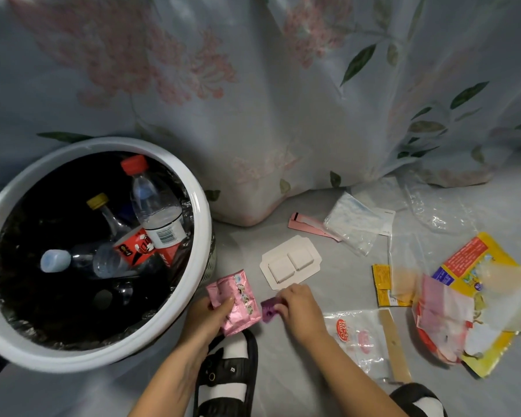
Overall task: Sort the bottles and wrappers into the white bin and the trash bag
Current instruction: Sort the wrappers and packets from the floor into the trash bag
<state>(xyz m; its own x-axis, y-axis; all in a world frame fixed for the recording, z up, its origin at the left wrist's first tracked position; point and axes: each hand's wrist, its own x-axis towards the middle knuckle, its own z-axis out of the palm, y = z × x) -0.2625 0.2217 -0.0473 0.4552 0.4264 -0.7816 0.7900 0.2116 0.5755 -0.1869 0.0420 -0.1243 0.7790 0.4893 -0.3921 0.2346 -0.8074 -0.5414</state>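
Wrappers lie scattered over the pale floor (283, 371) to the right of the round white bin with its black liner (175, 299), and two are in hand. The left hand (214, 314) grasps one pink foil snack wrapper with small printed figures (238, 299), thumb curled over its lower edge, held just beside the bin's rim. The right hand (298, 305) pinches one small purple wrapper (269, 308) between curled fingers, close to the pink one.

Inside the bin I count three clear plastic bottles: a red-capped bottle with a white label (157, 206), a yellow-capped bottle (106, 212) and a pale-blue-capped bottle lying on its side (82, 261) (dark shapes lower down may be more, but I cannot tell). One red and black carton (139, 245) rests among them.

On the floor: one white card blister backing with two square pockets (289, 263), one pink paper strip (310, 225), one clear bag with a red round logo (355, 335), one yellow sachet (385, 284), one large yellow and red torn packet (478, 302), and one flat wooden stick (394, 347). Two black sandals over white socks (229, 371) stand at the bottom edge, and a floral curtain (283, 100) hangs behind.
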